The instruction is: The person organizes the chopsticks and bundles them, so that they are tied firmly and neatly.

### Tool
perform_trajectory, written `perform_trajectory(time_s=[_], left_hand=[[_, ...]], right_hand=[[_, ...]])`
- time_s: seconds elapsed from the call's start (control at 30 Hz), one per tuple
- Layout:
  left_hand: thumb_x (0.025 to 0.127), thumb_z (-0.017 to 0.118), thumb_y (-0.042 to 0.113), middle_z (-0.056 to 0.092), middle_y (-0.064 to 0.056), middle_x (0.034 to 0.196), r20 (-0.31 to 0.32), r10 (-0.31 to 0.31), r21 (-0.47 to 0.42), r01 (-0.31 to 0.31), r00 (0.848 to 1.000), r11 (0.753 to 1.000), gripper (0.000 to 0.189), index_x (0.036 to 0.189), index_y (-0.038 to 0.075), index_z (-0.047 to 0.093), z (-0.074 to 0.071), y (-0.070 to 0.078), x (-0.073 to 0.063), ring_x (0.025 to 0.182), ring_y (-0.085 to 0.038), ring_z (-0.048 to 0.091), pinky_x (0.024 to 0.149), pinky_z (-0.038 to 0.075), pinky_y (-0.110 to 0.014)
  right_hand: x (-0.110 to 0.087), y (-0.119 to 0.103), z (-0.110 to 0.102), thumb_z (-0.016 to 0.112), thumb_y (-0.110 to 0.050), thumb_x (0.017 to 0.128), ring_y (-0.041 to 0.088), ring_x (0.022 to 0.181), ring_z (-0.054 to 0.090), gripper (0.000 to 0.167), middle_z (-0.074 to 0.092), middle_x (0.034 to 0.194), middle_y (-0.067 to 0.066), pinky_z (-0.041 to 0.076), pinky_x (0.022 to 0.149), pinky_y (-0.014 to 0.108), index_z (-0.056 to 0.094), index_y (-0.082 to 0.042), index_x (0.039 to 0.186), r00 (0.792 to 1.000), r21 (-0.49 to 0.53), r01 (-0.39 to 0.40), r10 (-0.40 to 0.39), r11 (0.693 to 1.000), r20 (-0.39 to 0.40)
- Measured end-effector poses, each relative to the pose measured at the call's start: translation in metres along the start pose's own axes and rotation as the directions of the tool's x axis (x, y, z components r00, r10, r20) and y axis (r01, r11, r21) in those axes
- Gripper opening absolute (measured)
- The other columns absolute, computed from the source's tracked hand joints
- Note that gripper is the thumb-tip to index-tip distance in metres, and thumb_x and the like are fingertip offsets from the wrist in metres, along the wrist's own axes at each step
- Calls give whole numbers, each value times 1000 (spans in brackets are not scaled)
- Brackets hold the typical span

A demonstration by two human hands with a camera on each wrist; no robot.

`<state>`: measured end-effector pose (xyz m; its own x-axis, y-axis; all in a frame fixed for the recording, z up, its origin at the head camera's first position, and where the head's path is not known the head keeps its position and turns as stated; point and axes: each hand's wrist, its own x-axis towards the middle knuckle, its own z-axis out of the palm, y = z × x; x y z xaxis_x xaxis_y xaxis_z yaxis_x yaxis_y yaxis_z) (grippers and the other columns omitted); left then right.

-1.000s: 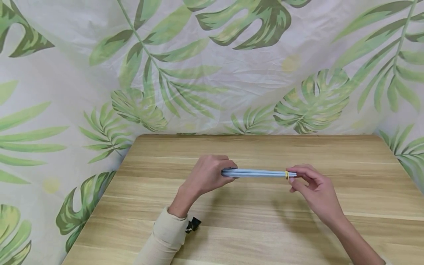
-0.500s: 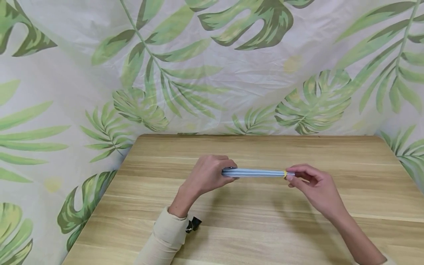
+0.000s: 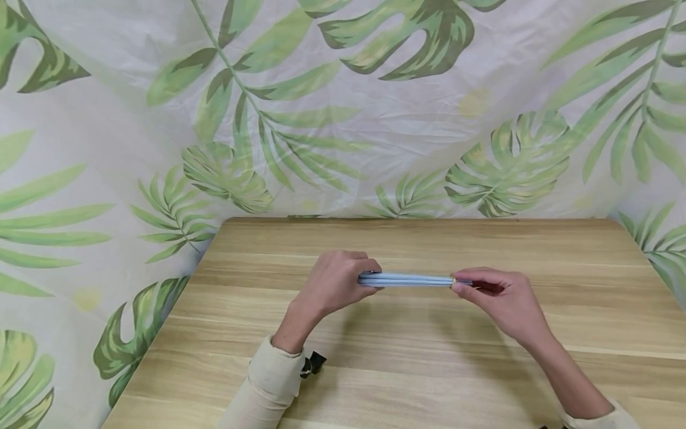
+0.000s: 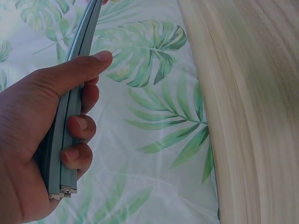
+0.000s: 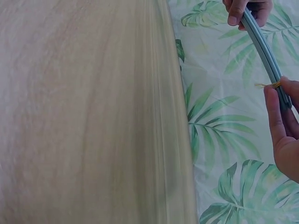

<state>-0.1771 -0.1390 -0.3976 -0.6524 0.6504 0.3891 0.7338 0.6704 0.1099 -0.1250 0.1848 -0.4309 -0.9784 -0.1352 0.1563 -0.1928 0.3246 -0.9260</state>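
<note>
A bundle of light blue chopsticks (image 3: 411, 279) is held level above the table. My left hand (image 3: 333, 285) grips its thicker end; in the left wrist view, fingers and thumb curl round the chopsticks (image 4: 65, 126), whose square ends show below. Near the thin tips sits a yellow rubber band (image 5: 276, 84), looped round the bundle with a short loose bit sticking out. Thumb and fingers of my right hand (image 3: 508, 304) pinch the band and the chopsticks there. In the head view those fingers cover most of the tips and part of the band.
A wood-grain table (image 3: 429, 369) lies under both hands, its far edge meeting a leaf-printed cloth (image 3: 407, 137) that hangs behind and at the sides. On the left sleeve (image 3: 273, 375) a small black device (image 3: 313, 364) is fastened.
The rubber band has moved left along the chopsticks, away from the tips, together with my right hand. The left hand stays in place.
</note>
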Motion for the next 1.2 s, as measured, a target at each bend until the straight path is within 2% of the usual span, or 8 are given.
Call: perform_trajectory(time_s=[0.17, 0.27, 0.33, 0.47, 0.7, 0.87, 1.1, 1.2], left_hand=[[84, 93, 25, 73, 11, 78, 1, 19, -3, -19, 1000, 1000, 14, 91, 21, 82, 1, 4, 1, 58, 0, 51, 55, 42, -18], [84, 93, 25, 72, 10, 78, 6, 32, -14, -32, 999, 999, 14, 91, 20, 82, 2, 7, 2, 58, 0, 49, 55, 41, -17], [84, 92, 24, 73, 10, 78, 10, 39, -17, -39, 999, 999, 14, 92, 19, 82, 4, 9, 3, 58, 0, 49, 55, 41, -17], [84, 92, 23, 73, 10, 78, 8, 44, -5, -44, 999, 999, 13, 91, 20, 81, 6, 11, 4, 57, -1, 49, 55, 41, -17], [84, 91, 21, 73, 10, 77, 5, 45, 4, -45, 999, 999, 12, 90, 20, 81, 8, 12, 3, 56, 0, 46, 54, 37, -15], [83, 93, 25, 73, 10, 78, 12, 29, -24, -28, 1000, 999, 15, 90, 20, 81, 6, 11, 1, 58, 0, 50, 55, 40, -16], [83, 94, 27, 74, 11, 81, 0, -2, -64, 2, 1000, 998, 17, 92, 21, 82, 4, 9, 2, 61, -1, 56, 56, 43, -18], [82, 95, 29, 73, 11, 80, -4, -10, -64, 10, 1000, 998, 18, 91, 21, 81, 3, 8, 2, 61, -1, 55, 56, 43, -18]], right_hand=[[0, 0, 4, 84, -19, 95, 6, 82, 75, 24, 83, 112, -9, 58, 65, 24, 84, -8, 116, 999, -19, 44, -43, 999, 24], [0, -2, 7, 86, -18, 93, 6, 78, 73, 23, 83, 114, 0, 54, 60, 24, 85, -7, 113, 998, -22, 50, -49, 998, 35], [0, -3, 8, 87, -18, 91, 4, 81, 75, 23, 83, 115, 7, 56, 62, 23, 85, -8, 112, 998, -18, 48, -47, 999, 44], [1, -2, 10, 88, -17, 90, 3, 88, 78, 23, 81, 117, 14, 60, 68, 23, 86, -9, 112, 998, -5, 39, -39, 999, 54], [1, 0, 13, 89, -16, 88, 5, 84, 79, 25, 83, 109, 13, 61, 67, 25, 85, -8, 112, 997, 35, 12, -15, 999, 74], [2, -2, 13, 89, -20, 89, 3, 77, 73, 28, 84, 105, 9, 57, 63, 24, 84, -11, 115, 996, 4, 15, -16, 1000, 89], [-1, -3, 4, 82, -20, 96, 11, 89, 80, 35, 77, 125, 16, 63, 78, 27, 75, -9, 129, 997, 7, 32, -33, 999, 72], [-2, -2, 1, 79, -17, 99, 14, 88, 79, 26, 77, 115, 11, 64, 80, 28, 74, -4, 121, 998, 32, 37, -39, 999, 51]])
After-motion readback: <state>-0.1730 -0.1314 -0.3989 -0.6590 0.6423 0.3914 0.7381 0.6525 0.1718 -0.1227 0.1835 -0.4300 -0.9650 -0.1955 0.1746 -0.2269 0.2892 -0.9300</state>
